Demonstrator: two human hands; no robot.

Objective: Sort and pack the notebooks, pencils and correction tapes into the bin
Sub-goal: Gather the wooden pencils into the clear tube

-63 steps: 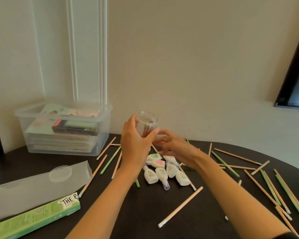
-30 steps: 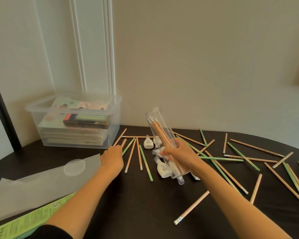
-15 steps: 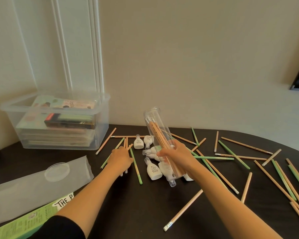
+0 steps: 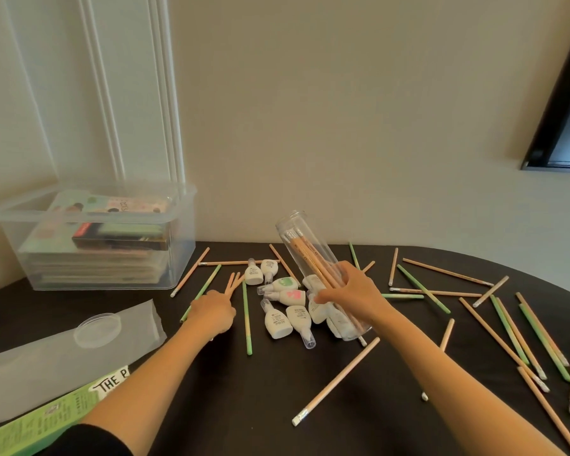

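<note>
Pencils [image 4: 337,380], tan and green, lie scattered over the dark counter [image 4: 244,416], thickest across the right half of the frame, with a few more at centre left near the bin [image 4: 182,248]. The left grip [image 4: 213,311], left of centre, is curled round a few tan pencils [image 4: 233,282], whose far ends fan out toward the bin. A green pencil [image 4: 247,319] lies just right of that grip, apart from it.

The right grip [image 4: 354,295], at centre, is wrapped round a clear tube [image 4: 305,246]. The tube is tilted, its open mouth leaning to the upper left and its lower end down among the correction tapes [image 4: 285,296]. Several tan pencils stand inside it. The correction tapes, white with clear caps, lie bunched between the two grips; some are partly hidden behind the tube.

At the left edge of the frame, against the wall, the clear bin holds a stack of notebooks [image 4: 89,261] with a dark flat box on top.

At lower left, a round clear lid [image 4: 97,329] rests on a translucent sheet [image 4: 40,360]. Below the sheet a green carton [image 4: 37,422] runs off the frame's corner, partly covered by a dark sleeve.
</note>
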